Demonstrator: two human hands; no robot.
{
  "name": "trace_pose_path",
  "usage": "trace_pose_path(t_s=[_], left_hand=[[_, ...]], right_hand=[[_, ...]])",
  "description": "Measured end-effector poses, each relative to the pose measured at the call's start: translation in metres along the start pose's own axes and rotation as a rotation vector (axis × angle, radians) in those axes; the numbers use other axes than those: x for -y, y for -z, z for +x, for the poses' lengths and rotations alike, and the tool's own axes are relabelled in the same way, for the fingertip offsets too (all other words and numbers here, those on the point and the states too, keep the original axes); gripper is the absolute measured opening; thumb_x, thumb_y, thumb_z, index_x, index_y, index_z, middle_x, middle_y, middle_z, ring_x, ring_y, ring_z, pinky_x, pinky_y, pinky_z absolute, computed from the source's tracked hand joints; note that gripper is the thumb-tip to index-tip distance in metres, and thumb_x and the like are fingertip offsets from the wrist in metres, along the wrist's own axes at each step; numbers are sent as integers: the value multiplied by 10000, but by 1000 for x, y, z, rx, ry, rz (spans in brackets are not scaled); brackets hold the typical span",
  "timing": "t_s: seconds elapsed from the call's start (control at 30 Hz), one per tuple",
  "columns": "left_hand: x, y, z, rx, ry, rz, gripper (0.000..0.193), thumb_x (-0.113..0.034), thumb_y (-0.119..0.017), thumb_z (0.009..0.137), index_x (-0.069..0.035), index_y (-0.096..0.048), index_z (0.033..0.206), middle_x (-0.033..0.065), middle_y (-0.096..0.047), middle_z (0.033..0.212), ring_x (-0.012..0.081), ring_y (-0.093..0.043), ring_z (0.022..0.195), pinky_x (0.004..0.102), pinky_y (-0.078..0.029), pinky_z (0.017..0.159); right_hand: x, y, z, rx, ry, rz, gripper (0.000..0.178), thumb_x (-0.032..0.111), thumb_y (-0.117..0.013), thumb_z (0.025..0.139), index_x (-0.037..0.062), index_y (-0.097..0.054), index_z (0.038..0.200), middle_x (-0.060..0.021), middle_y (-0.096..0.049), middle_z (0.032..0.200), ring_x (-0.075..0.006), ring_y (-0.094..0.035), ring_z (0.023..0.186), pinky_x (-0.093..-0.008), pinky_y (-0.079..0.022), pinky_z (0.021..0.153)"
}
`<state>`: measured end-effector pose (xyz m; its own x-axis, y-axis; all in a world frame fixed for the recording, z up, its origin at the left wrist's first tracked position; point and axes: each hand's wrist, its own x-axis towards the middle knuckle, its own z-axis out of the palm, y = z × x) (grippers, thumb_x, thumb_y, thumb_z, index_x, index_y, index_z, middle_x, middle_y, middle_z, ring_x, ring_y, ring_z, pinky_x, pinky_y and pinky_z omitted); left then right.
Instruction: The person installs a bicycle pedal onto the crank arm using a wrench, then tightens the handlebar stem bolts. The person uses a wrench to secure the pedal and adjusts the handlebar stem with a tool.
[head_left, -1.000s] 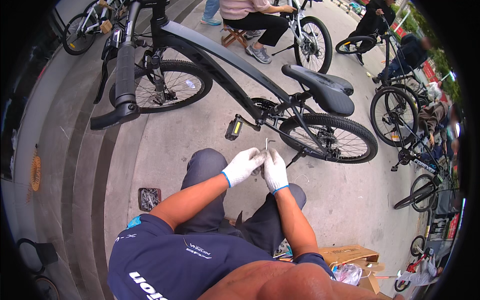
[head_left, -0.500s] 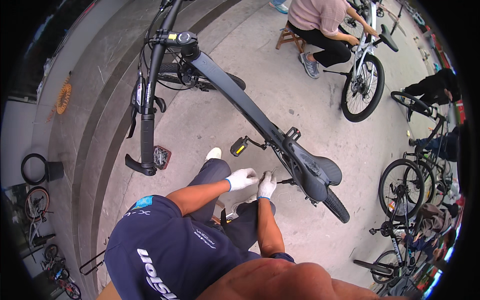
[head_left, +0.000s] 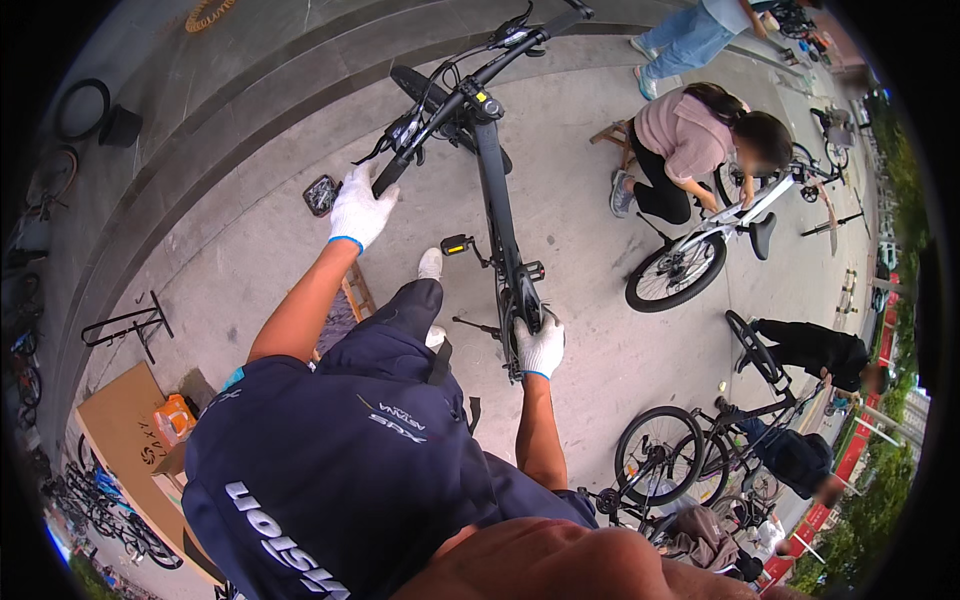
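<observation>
A dark grey bicycle point(head_left: 492, 185) stands on its kickstand point(head_left: 478, 327) before me, its front end toward the far side. My left hand point(head_left: 362, 212), in a white work glove with a blue cuff, closes round the end of the handlebar grip point(head_left: 393, 172) nearest me. My right hand point(head_left: 541, 347), gloved the same way, grips the black saddle point(head_left: 527, 308) at the rear and covers part of it. A pedal point(head_left: 459, 244) with a yellow reflector sticks out toward my leg.
A small tray of metal parts point(head_left: 321, 195) lies left of the bicycle. Behind my left arm stands a wooden stool point(head_left: 357, 290). To the right, a seated person point(head_left: 690, 140) works on a white bicycle point(head_left: 690, 250). Cardboard point(head_left: 125, 430) and a black rack point(head_left: 128, 322) are at left.
My hands, together over my lap before, have parted: the left has moved to the handlebar grip, the right to the saddle. I have risen, and the bicycle appears more upright in view.
</observation>
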<state>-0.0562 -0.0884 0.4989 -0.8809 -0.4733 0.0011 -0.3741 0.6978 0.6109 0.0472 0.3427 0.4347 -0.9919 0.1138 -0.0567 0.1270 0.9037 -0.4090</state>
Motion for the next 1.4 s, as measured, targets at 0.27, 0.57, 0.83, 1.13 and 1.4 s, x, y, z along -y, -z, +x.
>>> trace_pose_path(t_s=[0.27, 0.57, 0.83, 1.13, 1.4], left_hand=[[2, -26, 46, 343, 229, -16, 679, -517, -824, 877, -86, -692, 1385, 244, -754, 1286, 420, -707, 1241, 503, -545, 1062], [-1, -32, 64, 466, 242, 2, 549, -546, -778, 896, -88, -743, 1197, 250, -777, 1094, 463, -733, 1087, 544, -578, 940], [-16, 22, 81, 413, 144, 111, 403, -453, -729, 918, -166, -763, 1198, 217, -789, 1003, 444, -756, 985, 566, -588, 854], [16, 77, 95, 363, -65, 309, 392, -314, -731, 873, -129, -755, 1217, 188, -791, 1015, 402, -770, 961, 528, -615, 861], [-1, 65, 88, 273, 31, 378, 360, -256, -748, 853, -162, -771, 1200, 154, -799, 1055, 367, -771, 991, 501, -606, 869]], right_hand=[[8, -35, 99, 493, -57, -351, 676, 509, -934, 725, 46, -757, 1184, -215, -755, 1217, -422, -708, 1157, -510, -596, 1001], [5, -53, 132, 721, -145, -252, 745, 506, -893, 719, 21, -725, 1260, -256, -793, 1166, -424, -772, 1091, -499, -617, 958], [1, -47, 142, 755, -79, -264, 641, 471, -892, 746, 30, -736, 1184, -262, -795, 1116, -438, -771, 1079, -507, -613, 958], [12, -52, 206, 990, 107, -322, 754, 652, -801, 843, -20, -783, 1184, -244, -805, 1159, -400, -766, 1135, -472, -595, 990], [133, 52, 488, -8, 154, 494, 484, 452, -720, 1058, -16, -695, 1176, -71, -719, 811, -142, -671, 687, -318, -554, 671]])
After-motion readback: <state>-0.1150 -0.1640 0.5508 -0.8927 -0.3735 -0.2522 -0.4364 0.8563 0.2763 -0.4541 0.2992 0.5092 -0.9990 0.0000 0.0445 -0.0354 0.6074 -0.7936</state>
